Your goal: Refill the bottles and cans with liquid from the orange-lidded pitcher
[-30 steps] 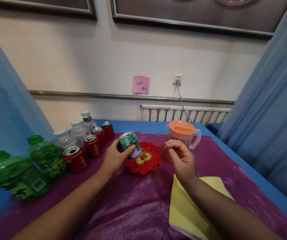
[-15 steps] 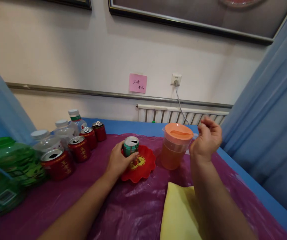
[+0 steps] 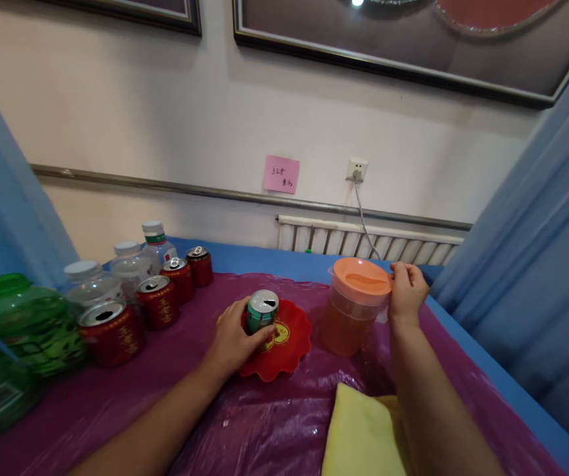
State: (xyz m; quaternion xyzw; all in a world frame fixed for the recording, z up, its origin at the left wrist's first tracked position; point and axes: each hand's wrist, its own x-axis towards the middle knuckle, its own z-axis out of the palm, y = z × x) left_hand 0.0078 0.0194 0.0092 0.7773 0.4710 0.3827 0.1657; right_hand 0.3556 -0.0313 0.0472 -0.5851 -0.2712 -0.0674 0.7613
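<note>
can (image 3: 259, 318), green with a pale metal top and opened mouth, is at the left part of the scalloped red plate (image 3: 291, 360). my left hand (image 3: 233, 336) is wrapped around it, thumb in front; base hidden by the hand, so i cannot tell whether it touches the plate. plate lies on the purple sheet (image 3: 254, 426).

right of the plate, near: upright pitcher (image 3: 346, 325), amber liquid inside, orange lid (image 3: 363, 281) on. my right hand (image 3: 407, 291) is at its far-right side, fingers curled, fingertips near the lid's edge; handle mostly hidden, so i cannot tell whether i am gripping it.

yellow cloth (image 3: 361, 436) nearer to me, partly hidden by my right forearm.

left: four red cans (image 3: 128, 340) in a slanting row. outside them, three clear bottles (image 3: 133, 268) with white caps and two green bottles (image 3: 36, 324), the nearest cut off by the edge of view.

behind: blue table edge (image 3: 284, 263), white radiator (image 3: 324, 235), pink note (image 3: 281, 174), socket (image 3: 357, 169) with a plugged-in cord.
</note>
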